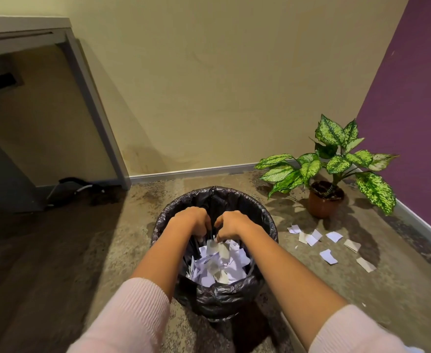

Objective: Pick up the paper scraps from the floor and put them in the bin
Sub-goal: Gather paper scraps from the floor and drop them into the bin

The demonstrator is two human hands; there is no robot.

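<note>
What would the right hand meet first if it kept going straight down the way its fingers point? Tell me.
Most likely the paper scraps piled in the bin. The right hand points down over them; how far above them it is remains unclear.

Glossy crinkled plastic bin liner [217, 296]

Potted plant [329, 159], desk [77, 59], cables [79, 187]

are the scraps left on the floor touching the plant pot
Apart. The head view shows bare floor between the nearest floor scraps and the plant pot.
</note>
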